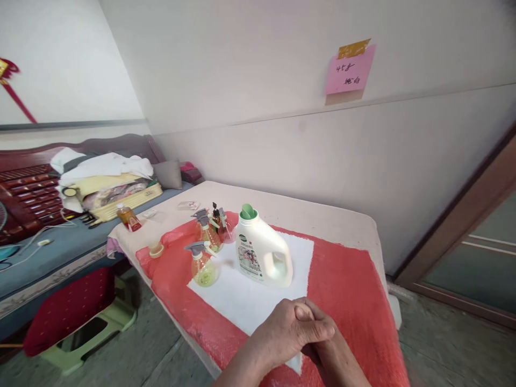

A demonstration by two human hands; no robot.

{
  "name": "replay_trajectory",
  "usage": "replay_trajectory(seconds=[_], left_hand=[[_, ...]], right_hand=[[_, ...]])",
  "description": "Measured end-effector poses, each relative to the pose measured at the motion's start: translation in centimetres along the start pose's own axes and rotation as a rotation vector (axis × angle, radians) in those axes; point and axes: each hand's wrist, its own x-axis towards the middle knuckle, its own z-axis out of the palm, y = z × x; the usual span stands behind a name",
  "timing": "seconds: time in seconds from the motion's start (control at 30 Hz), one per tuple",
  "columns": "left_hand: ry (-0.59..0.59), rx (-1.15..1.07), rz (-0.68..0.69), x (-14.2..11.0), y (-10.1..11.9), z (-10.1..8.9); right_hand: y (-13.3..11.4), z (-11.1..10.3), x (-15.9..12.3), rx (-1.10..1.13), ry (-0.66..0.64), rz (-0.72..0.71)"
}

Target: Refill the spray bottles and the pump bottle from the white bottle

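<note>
My left hand (282, 325) and my right hand (316, 336) are clasped together over the front of the white sheet (242, 303) and the red cloth (349, 301). Both are closed around each other, with no object visible in them. Just beyond them stands an upright white detergent jug (258, 252) with a side handle. Its neck is uncapped and shows a green spout (248, 211). Left of the jug is a clear spray bottle (203, 269) with yellow-green liquid. Behind it are another spray bottle (210, 236), a dark pump bottle (216, 217) and a pinkish spray bottle (228, 228).
A translucent cap (156, 250) lies on the cloth's left part. An amber bottle (129, 217) lies near the table's far left corner. A stool (88, 328) with a red cover stands left of the table. A wall with a pink note (350, 72) rises behind.
</note>
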Motion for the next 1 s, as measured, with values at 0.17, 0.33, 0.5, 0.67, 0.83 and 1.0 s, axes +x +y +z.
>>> replay_trajectory(seconds=[0.17,0.33,0.5,0.67,0.83,1.0], left_hand=[[-0.013,-0.026,-0.007,0.0,0.4,0.5],[-0.022,-0.025,0.004,0.1,0.4,0.6],[-0.015,-0.004,0.034,0.1,0.2,0.6],[0.001,0.008,0.009,0.0,0.6,0.6],[0.005,0.012,0.001,-0.3,1.2,0.7],[0.018,0.01,-0.005,-0.4,1.1,0.7]], right_hand=[[-0.5,0.4,-0.3,0.022,0.072,-0.017],[0.3,0.2,0.3,-0.033,0.138,-0.009],[0.5,0.3,0.3,-0.012,0.128,-0.01],[-0.1,0.6,-0.2,-0.051,0.157,-0.026],[0.4,0.3,0.2,-0.128,0.155,-0.065],[1.4,-0.4,1.6,-0.234,0.155,-0.039]])
